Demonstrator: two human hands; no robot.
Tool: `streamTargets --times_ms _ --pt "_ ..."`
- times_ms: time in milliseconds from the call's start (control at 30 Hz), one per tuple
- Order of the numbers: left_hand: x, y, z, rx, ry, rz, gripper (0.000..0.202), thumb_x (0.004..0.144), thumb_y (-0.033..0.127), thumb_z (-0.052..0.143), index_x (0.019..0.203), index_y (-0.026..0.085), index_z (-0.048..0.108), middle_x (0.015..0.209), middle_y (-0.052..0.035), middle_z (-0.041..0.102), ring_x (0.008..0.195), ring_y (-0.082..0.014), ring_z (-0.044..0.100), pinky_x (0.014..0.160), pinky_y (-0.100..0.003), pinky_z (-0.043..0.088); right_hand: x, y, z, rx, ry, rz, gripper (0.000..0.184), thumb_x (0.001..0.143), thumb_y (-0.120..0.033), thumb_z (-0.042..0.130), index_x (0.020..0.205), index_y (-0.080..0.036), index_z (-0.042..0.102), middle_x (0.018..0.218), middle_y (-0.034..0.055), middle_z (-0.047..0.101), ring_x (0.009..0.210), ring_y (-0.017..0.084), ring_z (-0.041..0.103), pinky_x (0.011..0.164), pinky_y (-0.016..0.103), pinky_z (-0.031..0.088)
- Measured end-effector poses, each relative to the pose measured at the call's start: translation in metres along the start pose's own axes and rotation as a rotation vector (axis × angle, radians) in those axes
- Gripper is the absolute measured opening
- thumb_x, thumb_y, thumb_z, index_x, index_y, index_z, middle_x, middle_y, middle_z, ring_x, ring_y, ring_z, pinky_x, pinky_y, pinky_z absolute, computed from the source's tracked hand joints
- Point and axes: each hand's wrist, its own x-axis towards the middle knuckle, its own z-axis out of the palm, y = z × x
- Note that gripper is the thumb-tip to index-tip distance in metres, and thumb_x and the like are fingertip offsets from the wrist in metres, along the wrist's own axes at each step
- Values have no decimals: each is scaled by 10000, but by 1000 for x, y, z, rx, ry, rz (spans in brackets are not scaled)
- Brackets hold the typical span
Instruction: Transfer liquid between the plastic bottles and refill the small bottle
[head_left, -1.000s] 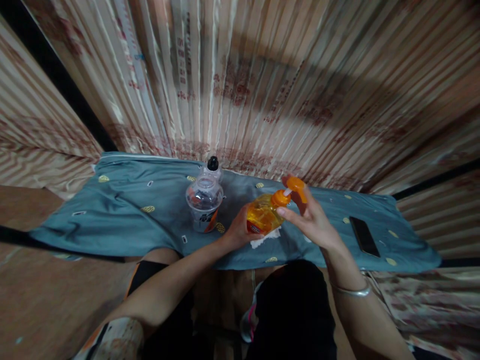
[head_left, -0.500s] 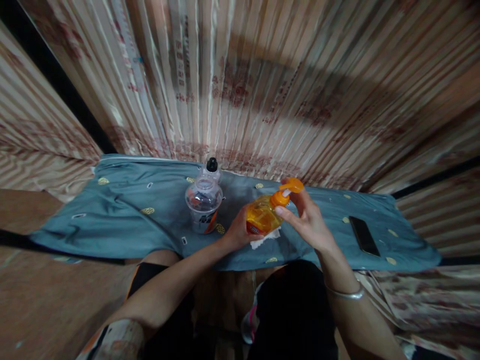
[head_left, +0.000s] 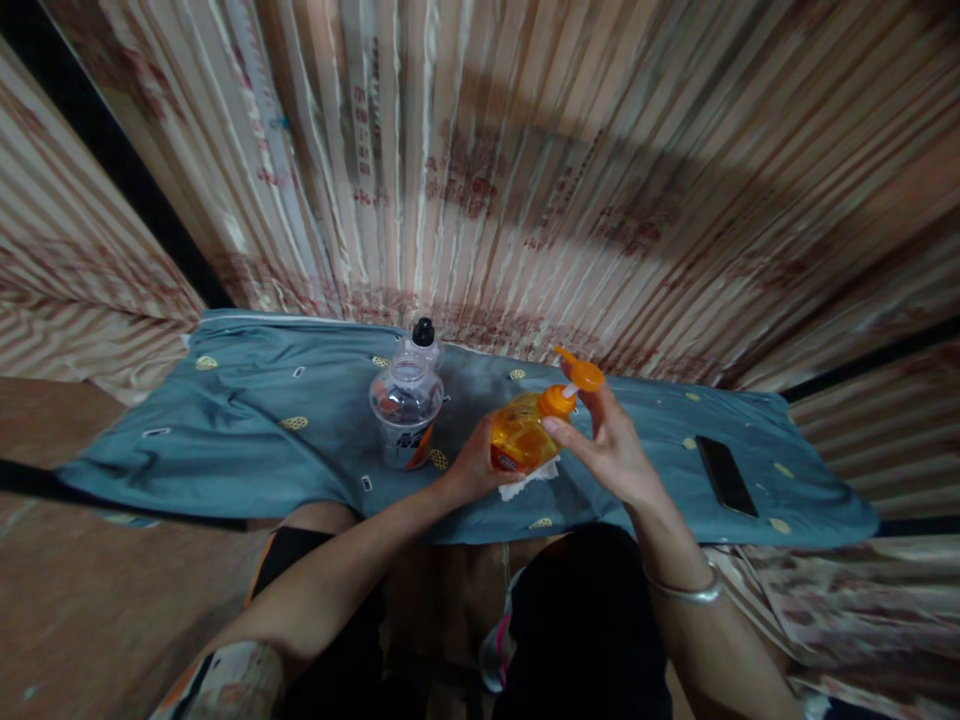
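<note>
An orange pump bottle (head_left: pixel 521 432) of clear orange liquid stands tilted on a white tissue (head_left: pixel 529 478) on the blue-grey cloth (head_left: pixel 247 420). My left hand (head_left: pixel 472 465) is wrapped round the bottle's lower body. My right hand (head_left: pixel 607 440) grips the orange pump head (head_left: pixel 574 378) and collar with thumb and fingers; the nozzle points up and to the left.
A clear plastic bottle with a black cap (head_left: pixel 409 400) stands left of the pump bottle. A black phone (head_left: pixel 724 473) lies flat on the cloth to the right. A striped curtain (head_left: pixel 525 160) hangs close behind the covered surface. My knees are below its front edge.
The pump head has turned under my right hand: its nozzle pointed right a second ago and now points up-left. My left hand has kept hold of the bottle.
</note>
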Motion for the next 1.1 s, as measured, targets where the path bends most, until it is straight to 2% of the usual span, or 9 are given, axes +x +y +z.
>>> streamTargets --times_ms 67,133,333,467,567,667,800,1000,1100 --pt "0 1 0 7 5 -10 1021 619 536 971 1462 204 499 1455 -177 646 1324 -400 619 1162 -597 456 4 0 -8 82 -141 -5 613 886 -729 722 1319 -295 717 1348 96 761 1401 339 623 1236 544 444" --pt "0 2 -1 20 12 -19 1032 605 516 983 1470 215 507 1453 -171 648 1330 -400 618 1166 -594 451 7 0 -11 92 -189 -6 547 894 -724 720 1251 -312 754 1297 81 786 1383 335 639 1229 544 452" --pt "-1 -4 -1 22 8 4 1032 614 574 971 1454 189 513 1456 -197 639 1344 -423 607 1171 -618 438 4 -3 4 -90 153 16 620 775 -722 837 1186 -262 779 1269 130 783 1356 407 640 1242 636 403" --pt "-1 -4 -1 33 10 7 1064 607 597 973 1478 198 510 1457 -185 639 1329 -410 611 1163 -614 444 6 -1 -4 42 -40 6 684 782 -727 832 1277 -264 740 1325 112 765 1384 367 631 1237 570 433" --pt "-1 -1 -2 36 3 -3 1027 628 544 975 1479 199 514 1454 -184 644 1318 -400 618 1156 -607 454 9 1 -11 118 -168 -9 560 856 -735 759 1200 -294 764 1314 90 778 1391 337 635 1220 535 458" --pt "-1 -1 -2 29 8 -8 1016 624 519 979 1468 200 512 1455 -185 643 1339 -403 608 1172 -607 437 9 0 -5 20 -49 0 523 839 -729 777 1106 -279 779 1218 104 806 1323 368 675 1187 575 479" --pt "-1 -2 -1 22 10 -2 1018 614 546 974 1453 187 524 1453 -200 632 1340 -424 604 1164 -622 440 6 -1 4 -117 133 45 608 754 -746 836 1087 -241 775 1178 138 800 1245 413 699 1155 627 491" --pt "-1 -2 -1 21 10 -10 1018 608 560 979 1453 216 526 1454 -175 643 1332 -406 614 1166 -605 448 7 4 -9 51 -154 -5 529 839 -722 779 1132 -282 766 1157 83 808 1267 349 698 1184 540 496" --pt "-1 -1 -1 26 16 -29 1032 590 527 991 1453 210 522 1451 -178 646 1335 -408 617 1166 -607 448 7 2 -5 -15 -64 15 493 843 -710 781 1071 -273 775 1121 90 814 1268 373 695 1172 567 498"
